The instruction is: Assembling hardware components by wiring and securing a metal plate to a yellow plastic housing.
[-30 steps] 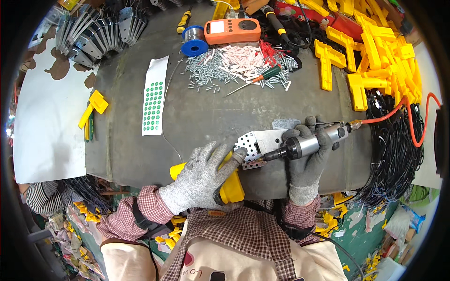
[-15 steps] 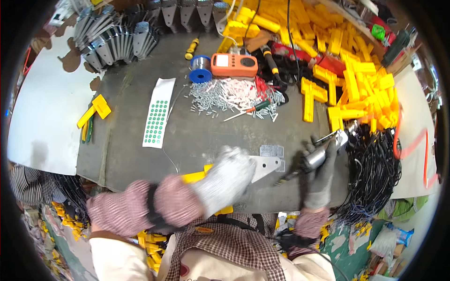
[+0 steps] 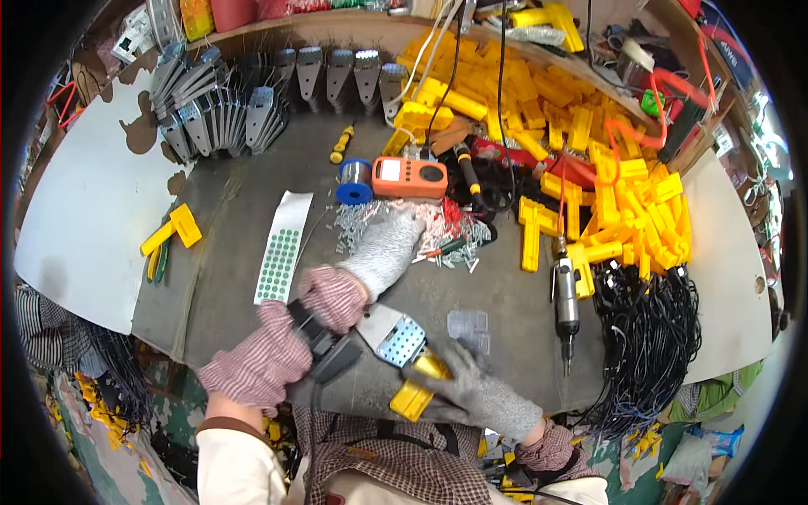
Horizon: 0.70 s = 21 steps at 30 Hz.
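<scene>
My left hand (image 3: 387,255), in a pale grey glove, reaches into the pile of small screws (image 3: 357,225). Its fingers are bunched together, and anything between them is hidden. In a darker grey glove, my right hand (image 3: 475,389) grips a yellow plastic housing (image 3: 412,399) near the table's front edge. A grey metal bracket (image 3: 390,335) with a perforated end lies against that housing, pointing up to the left, below my left wrist. The silver power screwdriver (image 3: 566,296) rests to the right, its bit toward me and a red hose at its far end.
Yellow housings (image 3: 640,210) heap up at the right, above bundled black cables (image 3: 644,328). Metal brackets (image 3: 198,126) stand at the back left. Behind the screws are an orange meter (image 3: 409,178) and a solder spool (image 3: 354,182). A green-dotted sticker sheet (image 3: 284,248) lies left.
My left hand has moved from the bracket up to the screws. My right hand has let go of the power screwdriver and moved left onto the yellow housing. The view has shifted.
</scene>
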Each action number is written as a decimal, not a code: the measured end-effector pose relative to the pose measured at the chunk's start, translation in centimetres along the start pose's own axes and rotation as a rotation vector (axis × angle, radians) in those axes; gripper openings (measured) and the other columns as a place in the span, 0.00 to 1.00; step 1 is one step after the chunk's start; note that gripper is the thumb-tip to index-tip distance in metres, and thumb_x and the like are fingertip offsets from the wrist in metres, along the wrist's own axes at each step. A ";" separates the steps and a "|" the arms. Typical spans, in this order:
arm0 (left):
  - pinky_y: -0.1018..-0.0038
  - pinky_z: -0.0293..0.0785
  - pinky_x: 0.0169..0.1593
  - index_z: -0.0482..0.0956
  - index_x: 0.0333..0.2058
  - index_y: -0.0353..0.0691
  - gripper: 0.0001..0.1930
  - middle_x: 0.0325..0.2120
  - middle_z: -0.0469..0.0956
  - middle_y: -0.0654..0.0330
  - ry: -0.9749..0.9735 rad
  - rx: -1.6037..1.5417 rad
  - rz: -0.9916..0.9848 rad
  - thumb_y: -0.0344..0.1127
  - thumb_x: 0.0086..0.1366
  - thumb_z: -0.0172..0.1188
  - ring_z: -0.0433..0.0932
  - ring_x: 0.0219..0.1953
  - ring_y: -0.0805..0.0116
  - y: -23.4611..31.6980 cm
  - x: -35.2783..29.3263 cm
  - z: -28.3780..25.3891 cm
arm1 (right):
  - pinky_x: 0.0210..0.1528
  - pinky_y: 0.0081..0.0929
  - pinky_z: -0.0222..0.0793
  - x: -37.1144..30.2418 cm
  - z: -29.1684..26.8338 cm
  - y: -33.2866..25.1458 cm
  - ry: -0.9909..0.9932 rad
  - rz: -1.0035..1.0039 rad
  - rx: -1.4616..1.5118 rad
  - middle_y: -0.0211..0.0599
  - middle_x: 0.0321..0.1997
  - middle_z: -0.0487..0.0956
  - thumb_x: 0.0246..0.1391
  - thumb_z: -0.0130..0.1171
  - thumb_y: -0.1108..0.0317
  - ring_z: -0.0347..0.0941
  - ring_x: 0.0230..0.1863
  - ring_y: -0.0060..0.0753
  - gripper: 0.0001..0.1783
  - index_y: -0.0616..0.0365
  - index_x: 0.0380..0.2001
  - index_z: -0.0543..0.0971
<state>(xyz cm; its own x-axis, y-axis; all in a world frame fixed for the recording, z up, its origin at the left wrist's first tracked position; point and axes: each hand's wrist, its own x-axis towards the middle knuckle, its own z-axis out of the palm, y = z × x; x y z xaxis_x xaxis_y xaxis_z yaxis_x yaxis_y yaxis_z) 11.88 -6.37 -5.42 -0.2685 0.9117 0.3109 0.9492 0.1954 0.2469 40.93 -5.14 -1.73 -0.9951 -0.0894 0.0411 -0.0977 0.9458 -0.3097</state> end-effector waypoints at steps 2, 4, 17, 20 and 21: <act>0.55 0.75 0.48 0.77 0.37 0.36 0.08 0.38 0.76 0.46 -0.050 -0.118 -0.045 0.30 0.59 0.59 0.78 0.44 0.45 -0.5 0.9 1.7 | 0.72 0.54 0.56 -1.3 -0.1 3.6 -0.055 -0.060 -0.063 0.45 0.70 0.65 0.58 0.62 0.51 0.57 0.72 0.53 0.33 0.43 0.65 0.71; 0.54 0.75 0.48 0.78 0.36 0.36 0.07 0.39 0.76 0.45 -0.069 -0.133 0.014 0.29 0.59 0.58 0.77 0.44 0.44 0.5 0.6 1.9 | 0.72 0.53 0.56 -1.5 -1.0 5.0 -0.121 -0.103 -0.098 0.41 0.71 0.65 0.58 0.61 0.48 0.57 0.73 0.53 0.33 0.41 0.65 0.71; 0.66 0.75 0.49 0.78 0.41 0.37 0.07 0.39 0.80 0.53 0.090 -0.517 -0.006 0.29 0.63 0.60 0.80 0.43 0.57 0.4 0.7 -2.9 | 0.69 0.62 0.53 -4.1 -4.6 19.0 0.244 0.731 -0.755 0.53 0.70 0.63 0.61 0.57 0.64 0.56 0.71 0.63 0.29 0.56 0.65 0.68; 0.68 0.75 0.50 0.79 0.40 0.37 0.06 0.35 0.81 0.59 -0.457 -1.106 -0.279 0.29 0.69 0.54 0.80 0.42 0.65 0.1 -2.6 -5.1 | 0.70 0.51 0.56 -4.8 -6.1 13.3 0.352 0.645 -0.284 0.51 0.67 0.67 0.59 0.61 0.61 0.60 0.69 0.58 0.30 0.57 0.63 0.70; 0.69 0.75 0.51 0.79 0.40 0.36 0.06 0.35 0.80 0.62 -0.445 -1.177 -0.210 0.29 0.70 0.55 0.79 0.42 0.69 -0.4 -4.6 -4.6 | 0.70 0.49 0.57 -3.9 -6.6 11.1 0.274 0.510 -0.113 0.50 0.65 0.68 0.57 0.63 0.59 0.61 0.67 0.57 0.31 0.57 0.62 0.71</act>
<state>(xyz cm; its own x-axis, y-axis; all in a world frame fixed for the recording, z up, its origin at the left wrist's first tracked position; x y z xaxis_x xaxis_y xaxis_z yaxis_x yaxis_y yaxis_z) 11.96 -12.33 -2.75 -0.1008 0.9888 -0.1097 0.1158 0.1212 0.9859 43.76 7.80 0.89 -0.8756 0.4549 0.1625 0.4088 0.8770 -0.2524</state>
